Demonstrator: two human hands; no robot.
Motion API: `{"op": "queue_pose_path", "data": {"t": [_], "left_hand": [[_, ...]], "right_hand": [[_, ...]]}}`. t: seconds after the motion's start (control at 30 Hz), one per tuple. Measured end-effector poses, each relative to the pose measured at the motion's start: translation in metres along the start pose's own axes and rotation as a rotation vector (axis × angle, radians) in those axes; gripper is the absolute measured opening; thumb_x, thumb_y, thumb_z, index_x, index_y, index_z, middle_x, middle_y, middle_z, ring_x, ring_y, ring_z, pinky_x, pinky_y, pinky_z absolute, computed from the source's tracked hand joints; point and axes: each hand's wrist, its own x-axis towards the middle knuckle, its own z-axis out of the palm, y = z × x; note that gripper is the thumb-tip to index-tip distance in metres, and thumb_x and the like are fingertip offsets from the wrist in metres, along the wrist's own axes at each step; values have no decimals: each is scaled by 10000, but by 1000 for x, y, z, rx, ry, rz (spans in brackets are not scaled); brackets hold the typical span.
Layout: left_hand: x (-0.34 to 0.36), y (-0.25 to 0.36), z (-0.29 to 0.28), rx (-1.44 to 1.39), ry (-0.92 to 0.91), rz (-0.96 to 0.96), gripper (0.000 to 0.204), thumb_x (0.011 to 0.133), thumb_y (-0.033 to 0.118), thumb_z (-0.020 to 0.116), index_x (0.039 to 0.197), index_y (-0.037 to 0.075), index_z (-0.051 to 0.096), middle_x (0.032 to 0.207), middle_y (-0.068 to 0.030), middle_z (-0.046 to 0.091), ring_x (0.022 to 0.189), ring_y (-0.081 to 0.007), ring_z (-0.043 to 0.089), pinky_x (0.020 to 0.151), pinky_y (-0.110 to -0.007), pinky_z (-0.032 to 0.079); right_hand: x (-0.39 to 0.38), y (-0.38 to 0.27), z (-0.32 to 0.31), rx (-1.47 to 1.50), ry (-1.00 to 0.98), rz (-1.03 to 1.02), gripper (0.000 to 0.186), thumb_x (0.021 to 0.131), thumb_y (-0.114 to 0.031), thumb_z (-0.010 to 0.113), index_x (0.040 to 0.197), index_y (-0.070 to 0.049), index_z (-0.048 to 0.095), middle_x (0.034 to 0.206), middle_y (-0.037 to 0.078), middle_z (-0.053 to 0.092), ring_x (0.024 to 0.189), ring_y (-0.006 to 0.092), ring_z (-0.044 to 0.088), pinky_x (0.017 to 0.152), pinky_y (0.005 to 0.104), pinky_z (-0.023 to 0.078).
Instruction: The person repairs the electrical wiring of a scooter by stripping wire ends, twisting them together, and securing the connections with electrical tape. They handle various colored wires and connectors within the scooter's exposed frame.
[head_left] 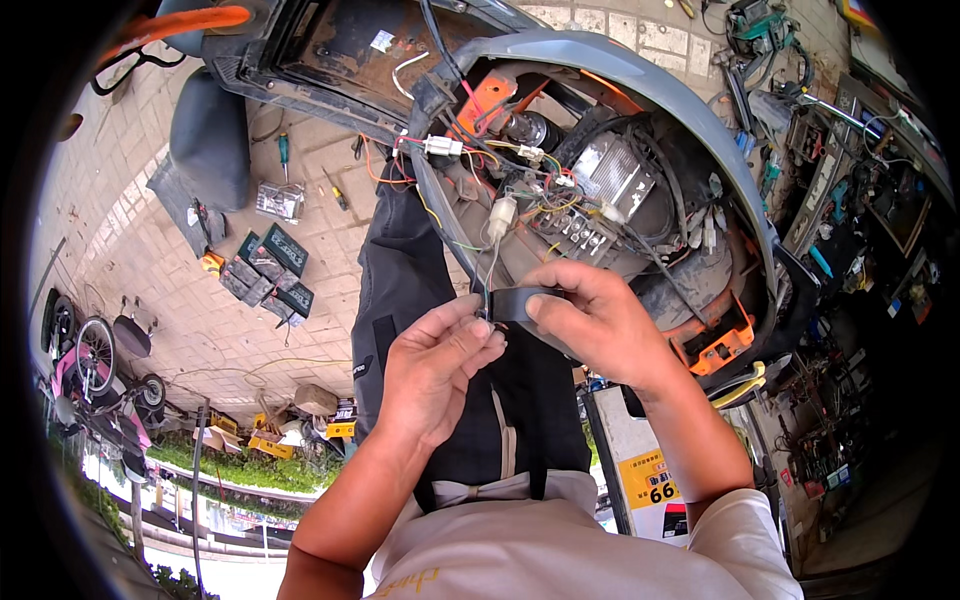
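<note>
My left hand (440, 355) is closed in a pinch on thin wires (491, 268) in front of my body. These wires run down from a white plug connector (502, 217). Right beside it, my right hand (590, 318) grips a roll of black electrical tape (514, 304) between thumb and fingers. The tape roll sits close to the pinched wires; whether its loose end touches them I cannot tell. Just beyond my hands lies the opened grey scooter body (600, 50), with a silver finned controller (618, 172) and tangled coloured wiring around it.
At left on the paving lie a dark scooter seat (208, 140), several dark batteries (282, 250) and a green-handled screwdriver (284, 150). An orange bracket (722, 345) juts from the scooter's right end. Tools and parts crowd the far right. A pink bicycle (85, 370) stands at far left.
</note>
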Motion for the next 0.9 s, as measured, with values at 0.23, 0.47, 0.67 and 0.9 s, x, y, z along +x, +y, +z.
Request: {"op": "queue_pose_path", "data": {"t": [0.23,0.47,0.67,0.9], "left_hand": [[-3,0,3,-31,8,-11,277,887,11,650,1151,-54,592,950,-116,673,870,-198,677,827,-340,567],[-2,-3,4,-42,-9,-12,208,881,-3,650,1087,-24,627,952,-122,679,872,-198,678,823,-340,567],[-2,-5,3,-34,-11,-2,194,886,-7,641,1080,-16,637,952,-121,680,873,-200,679,825,-340,566],[-6,-7,6,-42,-1,15,191,891,-5,636,1081,-23,640,945,-124,680,872,-207,680,823,-350,568]], "right_hand": [[-4,1,1,7,10,-29,204,909,-110,583,1052,30,621,782,-18,565,682,38,491,583,208,397],[-5,1,1,27,12,-20,202,906,-101,575,1052,31,620,775,-15,561,685,41,494,589,212,402],[-7,0,0,26,8,-21,221,904,-101,575,1071,37,615,831,-4,580,735,48,517,640,219,433],[-12,3,-3,36,13,-32,243,908,-109,584,1097,41,613,929,27,614,831,69,560,730,235,469]]}}
